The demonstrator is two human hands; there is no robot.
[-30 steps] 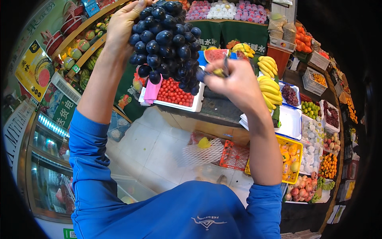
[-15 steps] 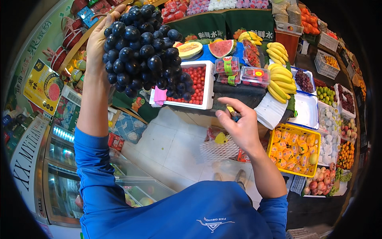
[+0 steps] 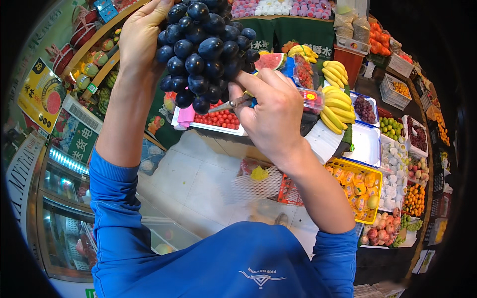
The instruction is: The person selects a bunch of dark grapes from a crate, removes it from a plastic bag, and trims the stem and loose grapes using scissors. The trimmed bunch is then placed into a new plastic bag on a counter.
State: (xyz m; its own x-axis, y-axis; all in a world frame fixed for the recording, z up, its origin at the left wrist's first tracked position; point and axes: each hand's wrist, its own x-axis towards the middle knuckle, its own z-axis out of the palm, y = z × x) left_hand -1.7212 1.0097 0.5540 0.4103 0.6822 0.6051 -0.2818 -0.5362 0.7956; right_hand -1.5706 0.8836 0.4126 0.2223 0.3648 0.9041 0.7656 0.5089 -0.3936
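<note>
A large bunch of dark blue-black grapes (image 3: 203, 57) hangs at the top of the view. My left hand (image 3: 141, 37) is closed at its upper left side, holding it up; the stem is hidden. In my right hand (image 3: 273, 109) is a small pair of scissors (image 3: 234, 103), mostly covered by my fingers. Their metal blades point left at the bunch's lower right, beside the bottom grapes. Whether the blades touch a grape, I cannot tell. Behind and below the bunch, a white foam box (image 3: 242, 131) holds small red fruit (image 3: 218, 119).
Yellow bananas (image 3: 338, 104) lie on the stand to the right. Further right are a yellow crate (image 3: 376, 196) of orange-wrapped fruit and a blue-rimmed white tray (image 3: 366, 144). A glass display case (image 3: 64, 198) stands at left. White foam netting (image 3: 256, 186) hangs below the stand.
My right hand has risen up and left to the grapes, bringing the scissors beside them. The bunch in my left hand has shifted right and slightly up in the view.
</note>
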